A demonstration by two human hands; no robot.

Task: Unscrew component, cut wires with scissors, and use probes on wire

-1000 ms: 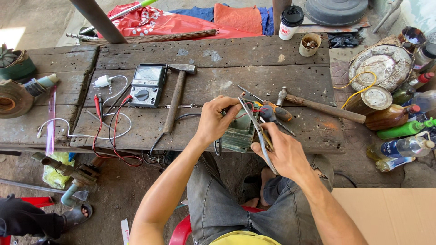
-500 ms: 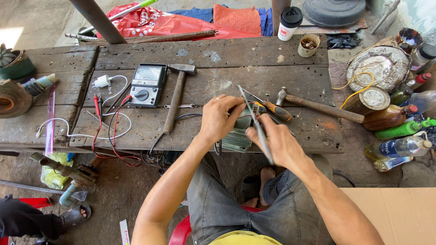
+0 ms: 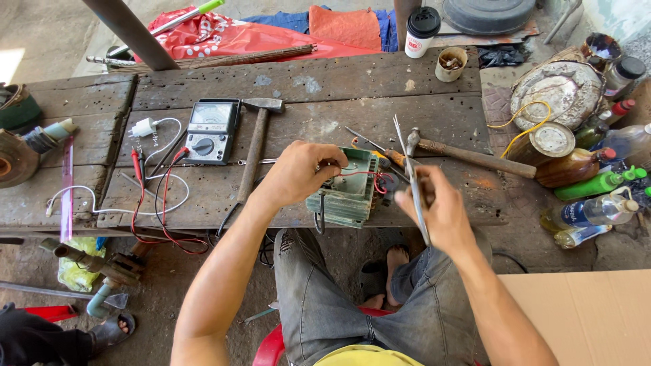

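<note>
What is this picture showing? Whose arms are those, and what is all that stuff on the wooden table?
The camera sits on a person's head and looks down, so you see that person's own two arms and their knees below. They sit at an old wooden workbench.

The left hand rests on a green metal block with thin red wires on it. It looks like part of an electric machine. The right hand holds a long thin metal tool, like tweezers or a blade; I cannot tell which.

On the bench lie a meter with a dial and its red and black leads, a hammer beside it, and another hammer near the right hand. A white cable curls on the left. Bottles and old tins stand on the right.
</note>
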